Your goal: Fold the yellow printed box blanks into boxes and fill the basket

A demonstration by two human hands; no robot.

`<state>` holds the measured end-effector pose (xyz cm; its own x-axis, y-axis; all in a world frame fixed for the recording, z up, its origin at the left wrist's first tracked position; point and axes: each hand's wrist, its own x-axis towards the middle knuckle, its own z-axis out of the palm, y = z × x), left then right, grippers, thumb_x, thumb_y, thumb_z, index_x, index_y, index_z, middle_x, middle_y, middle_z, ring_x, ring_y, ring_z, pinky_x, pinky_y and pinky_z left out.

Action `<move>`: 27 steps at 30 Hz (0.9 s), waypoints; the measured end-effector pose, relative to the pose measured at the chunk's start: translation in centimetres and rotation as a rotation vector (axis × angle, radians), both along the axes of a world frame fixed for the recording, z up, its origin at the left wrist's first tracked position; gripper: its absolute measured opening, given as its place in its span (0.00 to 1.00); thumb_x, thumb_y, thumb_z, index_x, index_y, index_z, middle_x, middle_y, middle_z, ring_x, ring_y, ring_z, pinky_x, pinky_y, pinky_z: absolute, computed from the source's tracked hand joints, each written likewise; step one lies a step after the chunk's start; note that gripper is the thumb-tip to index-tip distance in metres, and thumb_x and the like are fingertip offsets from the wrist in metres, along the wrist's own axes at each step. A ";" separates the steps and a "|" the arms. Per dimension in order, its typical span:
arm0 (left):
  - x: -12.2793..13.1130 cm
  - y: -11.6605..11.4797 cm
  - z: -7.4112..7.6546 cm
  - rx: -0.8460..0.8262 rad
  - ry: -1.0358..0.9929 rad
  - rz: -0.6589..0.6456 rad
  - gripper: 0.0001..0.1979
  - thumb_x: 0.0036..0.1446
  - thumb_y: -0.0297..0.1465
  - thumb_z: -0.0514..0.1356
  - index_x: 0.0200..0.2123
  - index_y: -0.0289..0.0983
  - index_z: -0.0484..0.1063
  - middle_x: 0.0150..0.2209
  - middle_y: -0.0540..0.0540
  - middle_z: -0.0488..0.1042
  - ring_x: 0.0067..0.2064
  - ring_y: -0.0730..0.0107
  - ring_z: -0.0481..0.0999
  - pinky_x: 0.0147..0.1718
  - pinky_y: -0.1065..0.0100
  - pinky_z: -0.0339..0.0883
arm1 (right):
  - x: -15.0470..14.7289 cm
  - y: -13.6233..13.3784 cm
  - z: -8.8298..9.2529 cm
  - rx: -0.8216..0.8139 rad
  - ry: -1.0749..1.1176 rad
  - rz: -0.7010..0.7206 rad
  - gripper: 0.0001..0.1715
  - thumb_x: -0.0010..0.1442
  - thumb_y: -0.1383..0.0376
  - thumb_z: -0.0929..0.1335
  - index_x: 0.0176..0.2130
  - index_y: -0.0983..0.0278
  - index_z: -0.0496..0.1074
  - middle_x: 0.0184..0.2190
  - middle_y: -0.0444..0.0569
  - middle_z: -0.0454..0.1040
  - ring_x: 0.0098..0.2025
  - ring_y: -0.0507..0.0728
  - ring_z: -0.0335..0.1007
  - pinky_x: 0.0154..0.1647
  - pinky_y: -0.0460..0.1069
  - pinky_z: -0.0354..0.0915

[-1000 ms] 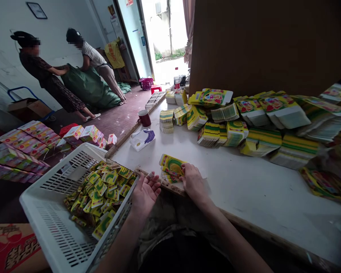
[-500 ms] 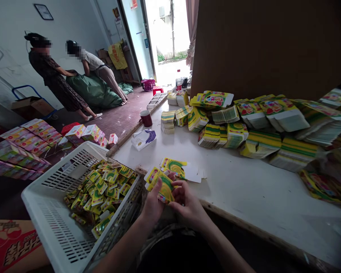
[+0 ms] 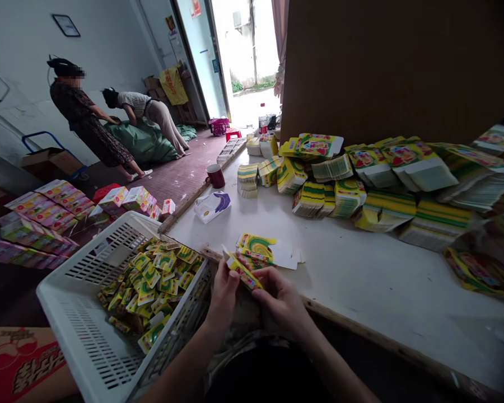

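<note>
Lower centre, my left hand (image 3: 223, 292) and right hand (image 3: 282, 299) both pinch a flat carton (image 3: 242, 271); seemingly light, bendy card; best gripped at edges.

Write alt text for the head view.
The left hand and right hand hold a yellow carton at the table edge. A white basket of folded cartons stands to the left; stacks of flat cartons lie on the table.
</note>
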<state>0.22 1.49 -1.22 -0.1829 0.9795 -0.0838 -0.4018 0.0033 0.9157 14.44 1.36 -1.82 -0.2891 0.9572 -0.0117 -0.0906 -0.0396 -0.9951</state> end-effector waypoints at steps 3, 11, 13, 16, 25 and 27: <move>-0.3 0.2 0.1 -0.013 0.042 -0.043 0.16 0.49 0.37 0.70 0.40 0.36 0.76 0.35 0.46 0.80 0.36 0.67 0.78 0.36 0.69 0.71 | 1.4 0.8 0.2 -0.006 -0.030 -0.034 0.13 0.57 0.57 0.69 0.35 0.65 0.72 0.27 0.44 0.70 0.29 0.53 0.64 0.30 0.48 0.61; -2.4 0.9 1.6 0.061 0.042 0.058 0.24 0.53 0.48 0.64 0.43 0.36 0.78 0.42 0.40 0.81 0.45 0.59 0.79 0.43 0.64 0.72 | 4.4 1.3 1.1 0.348 -0.439 -0.135 0.11 0.62 0.65 0.65 0.42 0.59 0.76 0.36 0.49 0.77 0.37 0.59 0.71 0.39 0.52 0.66; -3.3 0.8 2.5 0.158 0.141 0.104 0.28 0.53 0.51 0.62 0.48 0.36 0.76 0.48 0.38 0.79 0.51 0.56 0.76 0.49 0.63 0.69 | 4.7 1.1 1.4 0.482 -0.593 -0.078 0.16 0.63 0.68 0.63 0.45 0.56 0.77 0.36 0.49 0.77 0.39 0.60 0.71 0.40 0.53 0.66; -4.1 0.2 3.7 0.186 0.456 -0.149 0.32 0.46 0.47 0.69 0.52 0.36 0.75 0.53 0.37 0.75 0.57 0.50 0.71 0.56 0.61 0.63 | 4.1 0.4 2.2 0.663 -0.731 0.081 0.17 0.63 0.70 0.64 0.45 0.54 0.78 0.32 0.50 0.77 0.38 0.61 0.70 0.41 0.55 0.66; -1.8 -1.0 3.1 0.069 0.789 -0.657 0.35 0.45 0.36 0.71 0.58 0.41 0.67 0.48 0.44 0.77 0.48 0.51 0.76 0.47 0.61 0.67 | 3.5 -0.8 3.8 0.888 -0.684 -0.154 0.28 0.61 0.66 0.70 0.58 0.50 0.65 0.51 0.50 0.72 0.58 0.65 0.63 0.67 0.67 0.43; -1.2 -0.9 3.0 0.081 0.799 -0.521 0.34 0.44 0.37 0.72 0.55 0.40 0.69 0.45 0.43 0.78 0.45 0.52 0.76 0.44 0.63 0.68 | 3.5 -0.7 3.4 0.775 -0.571 -0.420 0.42 0.60 0.62 0.70 0.67 0.53 0.50 0.64 0.55 0.58 0.66 0.68 0.50 0.68 0.68 0.42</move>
<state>-1.00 0.59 1.79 0.3039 0.9514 -0.0509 0.3760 -0.0706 0.9239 17.96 0.63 1.55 -0.0766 0.7828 0.6175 0.5418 0.5526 -0.6333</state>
